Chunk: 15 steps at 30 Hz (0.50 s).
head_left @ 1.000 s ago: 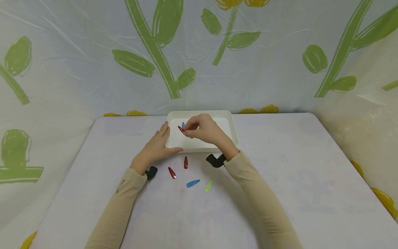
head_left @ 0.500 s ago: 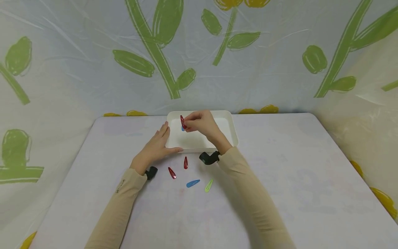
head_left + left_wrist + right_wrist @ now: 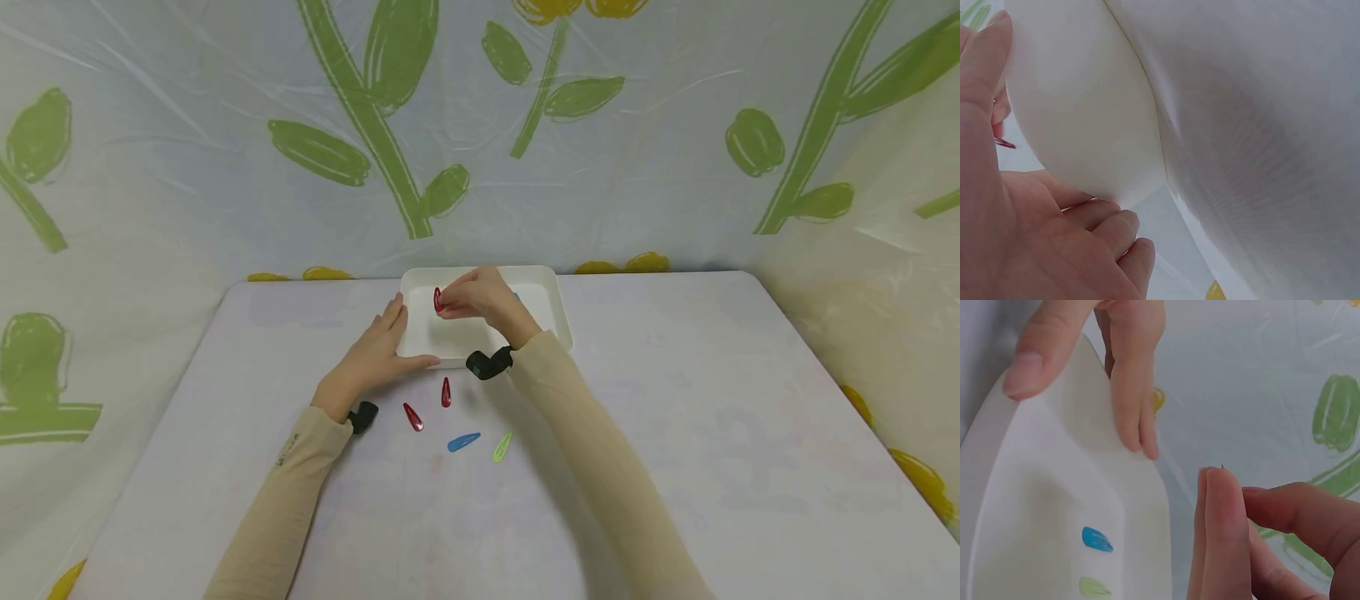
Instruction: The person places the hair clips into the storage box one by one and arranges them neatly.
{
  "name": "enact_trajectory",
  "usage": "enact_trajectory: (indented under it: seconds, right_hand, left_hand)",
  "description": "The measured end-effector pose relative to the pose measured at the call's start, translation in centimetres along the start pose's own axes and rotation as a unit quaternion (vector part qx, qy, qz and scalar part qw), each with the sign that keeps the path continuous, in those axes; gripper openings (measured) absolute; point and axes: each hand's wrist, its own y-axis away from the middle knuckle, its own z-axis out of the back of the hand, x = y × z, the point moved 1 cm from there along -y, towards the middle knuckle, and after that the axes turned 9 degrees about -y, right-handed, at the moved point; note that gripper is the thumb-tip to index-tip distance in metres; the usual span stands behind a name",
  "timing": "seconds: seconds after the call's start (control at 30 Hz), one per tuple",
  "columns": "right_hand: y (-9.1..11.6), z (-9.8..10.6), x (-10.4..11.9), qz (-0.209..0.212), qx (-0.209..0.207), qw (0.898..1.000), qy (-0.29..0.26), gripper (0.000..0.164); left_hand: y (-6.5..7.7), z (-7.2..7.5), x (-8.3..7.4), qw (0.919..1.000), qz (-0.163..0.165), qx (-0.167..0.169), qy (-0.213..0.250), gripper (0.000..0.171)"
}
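Note:
My right hand point(image 3: 480, 297) pinches a red snap hair clip point(image 3: 437, 300) between thumb and fingertips, over the left part of a white tray point(image 3: 450, 343). The clip stands nearly upright in the head view; the left wrist view catches only a sliver of it. At the tray's front left corner is my left hand point(image 3: 371, 352), fingers stretched along the side wall and thumb on the front rim. Inside the tray, the right wrist view shows a blue hair clip point(image 3: 1096, 539) and a light green hair clip point(image 3: 1094, 587).
On the table in front of the tray lie two more red hair clips, one upright-pointing red clip point(image 3: 446, 392) and one slanted red clip point(image 3: 413, 417). Nearer still are a blue clip point(image 3: 463, 442) and a lime green clip point(image 3: 502, 447). A leaf-patterned sheet point(image 3: 600, 183) hangs behind the table.
My right hand has shifted slightly left and away from me over the tray, turning the red hair clip from slanted to nearly upright. My left hand has stayed at the corner.

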Motion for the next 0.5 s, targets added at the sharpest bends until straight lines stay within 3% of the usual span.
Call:
enact_trajectory:
  seconds: [0.23, 0.5]
  right_hand:
    - [-1.5, -0.1, 0.0, -0.075, -0.035, 0.997, -0.001, 0.003]
    - [-3.2, 0.4, -1.5, -0.141, -0.06, 0.988, 0.026, 0.011]
  left_hand:
    - [0.0, 0.0, 0.0, 1.0, -0.002, 0.0, 0.005, 0.12]
    - [0.1, 0.0, 0.1, 1.0, -0.005, -0.002, 0.008, 0.12]
